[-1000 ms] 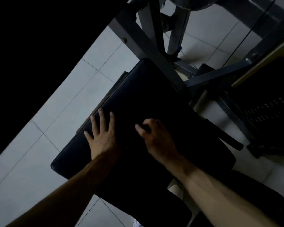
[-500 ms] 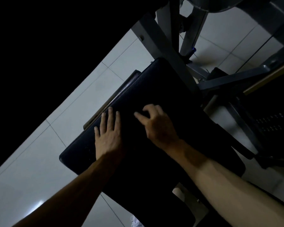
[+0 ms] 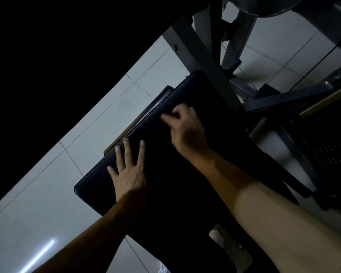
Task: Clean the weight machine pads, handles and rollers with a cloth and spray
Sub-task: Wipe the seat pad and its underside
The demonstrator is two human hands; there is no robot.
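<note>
Pale tiled floor lies under the grey weight machine frame. The black seat pad sits at a slant, its stitched left edge running from the near left corner up to the far corner under the frame. The left hand lies flat on the pad near that edge, its fingers straight and spread wide. The right hand rests further up the pad, blurred, fingers curled with the thumb out. Whether it grips a cloth I cannot tell.
</note>
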